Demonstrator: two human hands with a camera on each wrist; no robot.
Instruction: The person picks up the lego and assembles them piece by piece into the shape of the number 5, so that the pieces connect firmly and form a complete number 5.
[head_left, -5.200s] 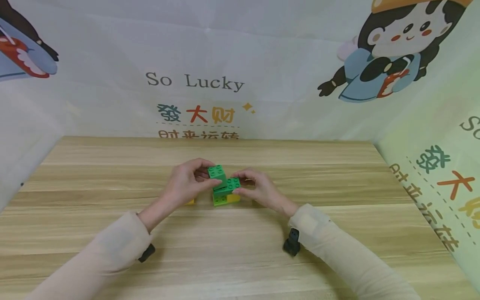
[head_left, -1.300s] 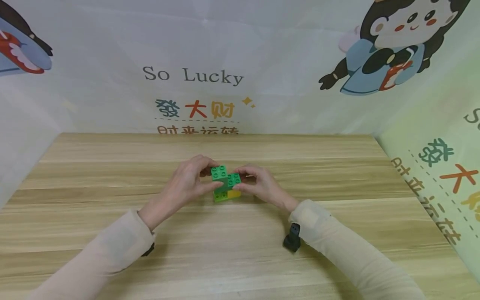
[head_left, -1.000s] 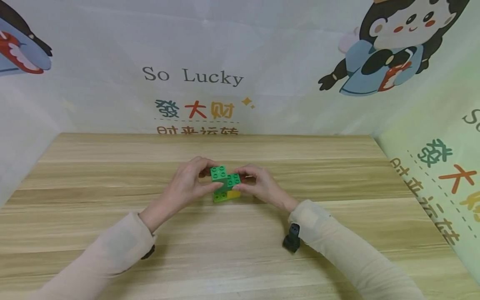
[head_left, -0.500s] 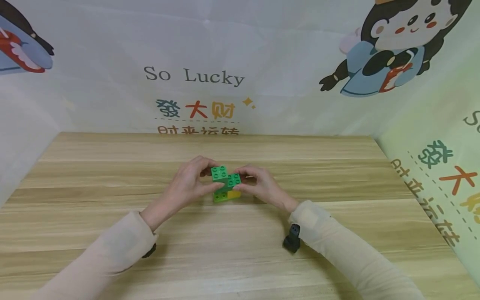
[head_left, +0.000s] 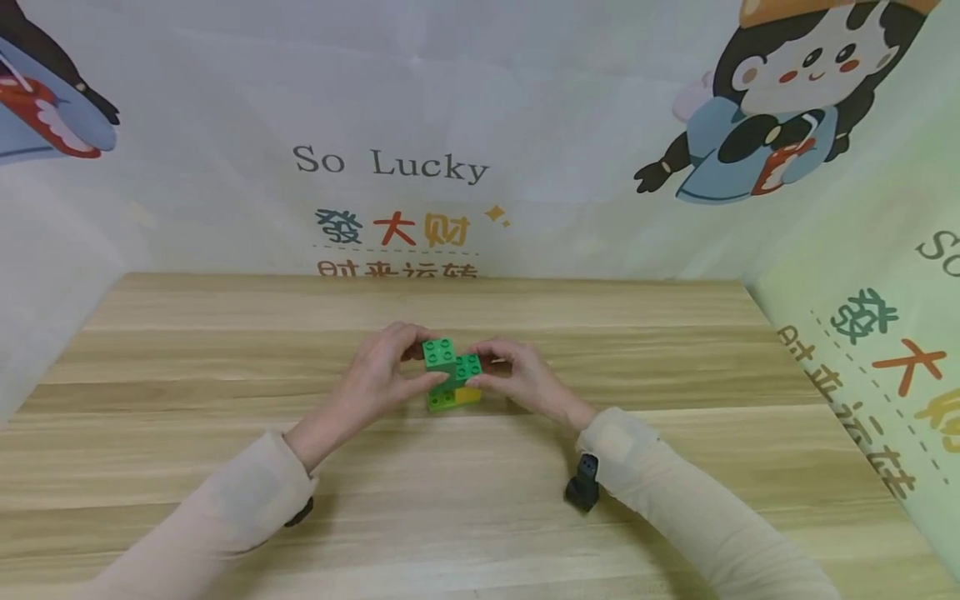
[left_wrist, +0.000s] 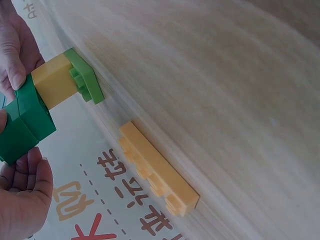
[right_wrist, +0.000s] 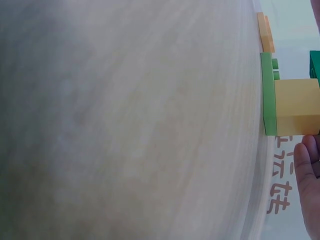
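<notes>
Upper green brick (head_left: 438, 350) sits over the lime base brick (head_left: 442, 402), on the left end of a lower green brick (head_left: 470, 365), with the left hand (head_left: 384, 367) pinching the upper one and the right hand (head_left: 521, 381) gripping the lower one at its right end. Between that lower green brick and the lime base brick stands a yellow brick (left_wrist: 53, 80), covering the base's right part. Left of the lime base brick, and apart from it on the tabletop (head_left: 450, 500), lies a long orange-yellow brick (left_wrist: 159, 165), studs up.

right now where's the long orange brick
The long orange brick lies on the table, lower middle of the left wrist view, below and right of the block stack.
</notes>
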